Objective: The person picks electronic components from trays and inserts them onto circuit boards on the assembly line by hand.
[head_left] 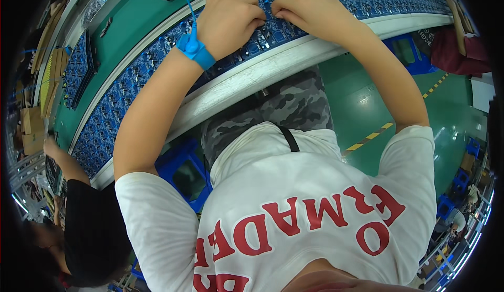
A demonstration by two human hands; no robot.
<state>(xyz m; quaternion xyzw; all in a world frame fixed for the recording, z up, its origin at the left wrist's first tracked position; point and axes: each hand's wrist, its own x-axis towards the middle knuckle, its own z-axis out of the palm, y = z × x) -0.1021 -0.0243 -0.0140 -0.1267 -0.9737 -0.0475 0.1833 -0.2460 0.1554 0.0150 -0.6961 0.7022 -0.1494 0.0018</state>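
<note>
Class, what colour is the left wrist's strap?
The strap is bright blue, best seen in the head view.

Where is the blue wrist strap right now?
In the head view, the blue wrist strap sits left of centre, toward the top, around the wrist just behind the left hand, with blue circuit boards to its lower left.

Bright, even light falls on the white shirt (pixel 315 179); right of it, the green floor (pixel 365 82) carries pale glare, while left of it a person (pixel 94 234) sinks into dim, fisheye-bent edges
</note>
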